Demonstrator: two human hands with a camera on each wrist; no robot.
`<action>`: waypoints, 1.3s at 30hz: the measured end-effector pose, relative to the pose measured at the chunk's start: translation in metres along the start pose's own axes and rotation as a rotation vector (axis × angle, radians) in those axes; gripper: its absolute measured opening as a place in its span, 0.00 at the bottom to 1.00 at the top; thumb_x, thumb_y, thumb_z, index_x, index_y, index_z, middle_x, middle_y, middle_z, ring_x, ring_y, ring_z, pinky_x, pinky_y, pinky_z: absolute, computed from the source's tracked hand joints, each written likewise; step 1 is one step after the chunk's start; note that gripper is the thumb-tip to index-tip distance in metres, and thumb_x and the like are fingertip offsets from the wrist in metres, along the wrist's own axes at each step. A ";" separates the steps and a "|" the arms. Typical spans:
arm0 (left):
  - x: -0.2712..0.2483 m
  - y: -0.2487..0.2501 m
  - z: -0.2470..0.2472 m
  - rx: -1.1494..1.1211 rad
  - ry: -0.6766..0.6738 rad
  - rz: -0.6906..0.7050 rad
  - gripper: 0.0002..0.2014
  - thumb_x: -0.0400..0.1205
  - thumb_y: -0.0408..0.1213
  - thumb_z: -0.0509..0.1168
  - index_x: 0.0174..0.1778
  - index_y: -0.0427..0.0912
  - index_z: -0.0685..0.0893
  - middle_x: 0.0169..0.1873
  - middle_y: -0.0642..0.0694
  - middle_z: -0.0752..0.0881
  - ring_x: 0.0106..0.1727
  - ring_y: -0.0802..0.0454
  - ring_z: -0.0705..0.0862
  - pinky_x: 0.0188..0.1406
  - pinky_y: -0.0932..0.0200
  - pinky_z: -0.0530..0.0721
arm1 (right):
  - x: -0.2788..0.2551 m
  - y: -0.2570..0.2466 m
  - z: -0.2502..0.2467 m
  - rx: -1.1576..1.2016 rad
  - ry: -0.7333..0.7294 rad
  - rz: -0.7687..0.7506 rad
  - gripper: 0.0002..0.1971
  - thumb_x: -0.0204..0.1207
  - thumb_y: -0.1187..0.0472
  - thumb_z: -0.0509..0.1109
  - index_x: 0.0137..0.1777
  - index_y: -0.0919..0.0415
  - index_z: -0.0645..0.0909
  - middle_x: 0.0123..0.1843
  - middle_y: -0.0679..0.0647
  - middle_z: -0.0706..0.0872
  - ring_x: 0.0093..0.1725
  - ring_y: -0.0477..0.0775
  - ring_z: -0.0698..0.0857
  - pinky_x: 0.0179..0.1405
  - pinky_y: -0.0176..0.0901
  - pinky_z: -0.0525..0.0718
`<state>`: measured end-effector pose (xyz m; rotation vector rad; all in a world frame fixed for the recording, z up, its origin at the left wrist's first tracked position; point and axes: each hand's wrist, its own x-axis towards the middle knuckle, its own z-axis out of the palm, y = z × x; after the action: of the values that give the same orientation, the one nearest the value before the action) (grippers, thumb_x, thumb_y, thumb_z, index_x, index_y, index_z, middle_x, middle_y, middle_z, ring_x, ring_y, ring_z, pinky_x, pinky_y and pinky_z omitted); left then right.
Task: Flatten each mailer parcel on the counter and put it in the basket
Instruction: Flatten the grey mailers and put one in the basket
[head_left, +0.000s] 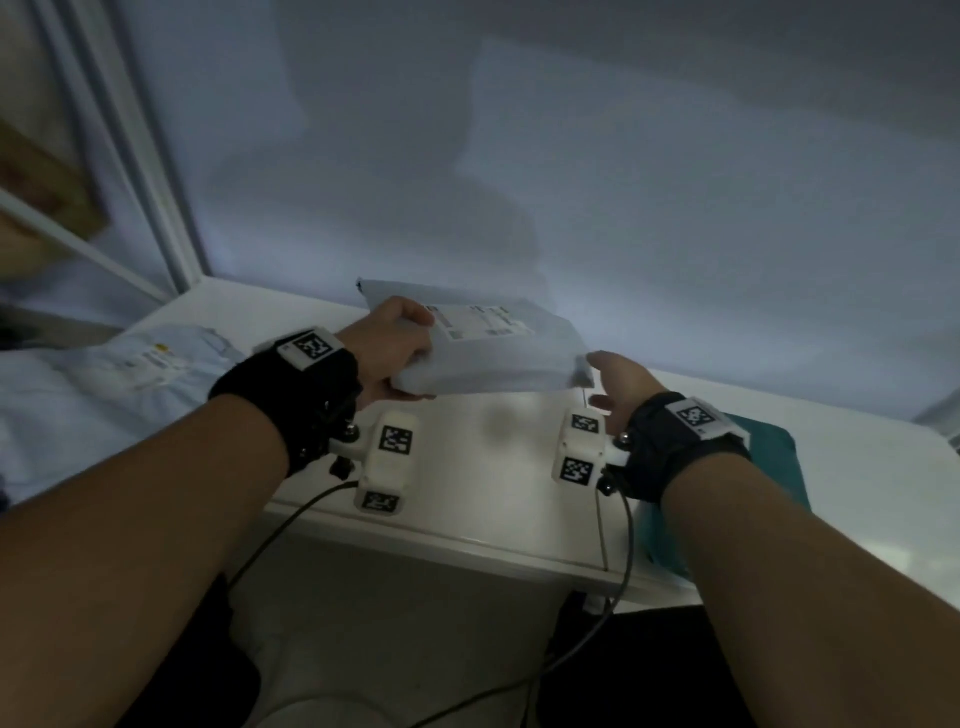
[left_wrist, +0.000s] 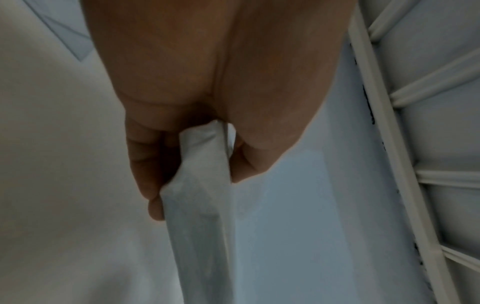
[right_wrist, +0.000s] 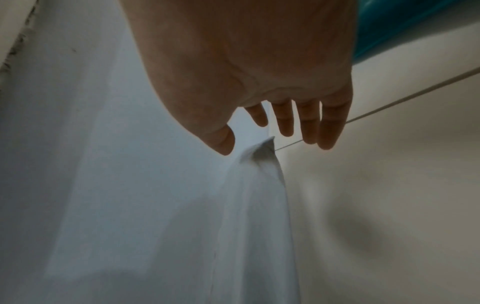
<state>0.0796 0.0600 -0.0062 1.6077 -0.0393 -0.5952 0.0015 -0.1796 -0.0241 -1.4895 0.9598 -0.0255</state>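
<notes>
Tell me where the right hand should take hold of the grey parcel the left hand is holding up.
Best bet: the free right end of the parcel, pinched at the pointed corner that sticks out toward the right hand. Come in from the right, thumb above and fingers below. That hand is open just short of the corner, and the left hand already grips the opposite end, so the parcel hangs level between them.

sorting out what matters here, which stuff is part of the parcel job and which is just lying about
Job:
- mailer, gripped by left hand
- right hand, open beside its corner
- second mailer on the left
- counter

Lying about:
- teal thing
- cables
</notes>
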 end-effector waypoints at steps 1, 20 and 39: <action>-0.002 -0.001 -0.008 0.019 -0.019 -0.006 0.12 0.82 0.27 0.60 0.57 0.48 0.77 0.63 0.42 0.72 0.57 0.35 0.81 0.46 0.38 0.89 | 0.003 0.002 -0.003 -0.022 0.010 -0.009 0.14 0.85 0.54 0.63 0.66 0.57 0.77 0.63 0.59 0.75 0.51 0.59 0.81 0.39 0.46 0.77; -0.005 -0.069 -0.045 0.427 -0.044 -0.153 0.30 0.80 0.34 0.68 0.74 0.59 0.64 0.64 0.36 0.73 0.58 0.31 0.81 0.47 0.29 0.86 | 0.052 0.052 -0.003 -0.465 -0.137 0.049 0.23 0.64 0.52 0.81 0.56 0.65 0.87 0.56 0.67 0.90 0.61 0.69 0.87 0.66 0.64 0.82; 0.022 -0.080 -0.060 0.705 0.138 -0.305 0.20 0.81 0.40 0.66 0.66 0.38 0.70 0.55 0.30 0.82 0.47 0.34 0.85 0.43 0.49 0.87 | 0.030 0.060 0.004 -0.504 -0.135 0.057 0.16 0.78 0.57 0.73 0.56 0.70 0.83 0.54 0.67 0.88 0.46 0.66 0.88 0.27 0.43 0.74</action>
<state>0.0964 0.1188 -0.0884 2.3634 0.1134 -0.7518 -0.0083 -0.1841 -0.0903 -1.8937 0.9379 0.3790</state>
